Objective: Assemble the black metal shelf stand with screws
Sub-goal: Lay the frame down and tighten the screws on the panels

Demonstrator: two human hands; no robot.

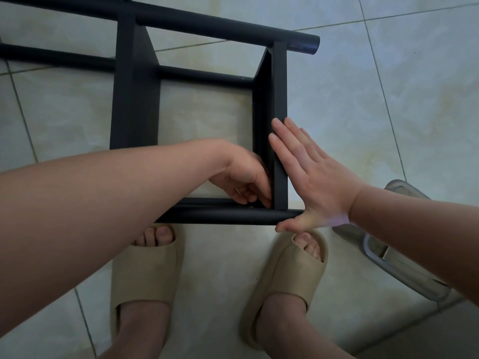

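Right hand [311,174] grip wide, bracing panel [280,86]; left hand [241,177] grip curled at stand [134,99] 5 o'clock corner, contents hidden. Keep joint square.

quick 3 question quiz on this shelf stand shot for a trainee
1. True or false: the right hand lies flat, fingers straight, against the outer face of the shelf panel.
2. Where are the left hand fingertips? A) round a screwdriver B) in the inner corner where that panel meets the near tube C) in a pocket
3. Fill in: the stand lies on a ___ floor.
Key: 1 true; 2 B; 3 tiled
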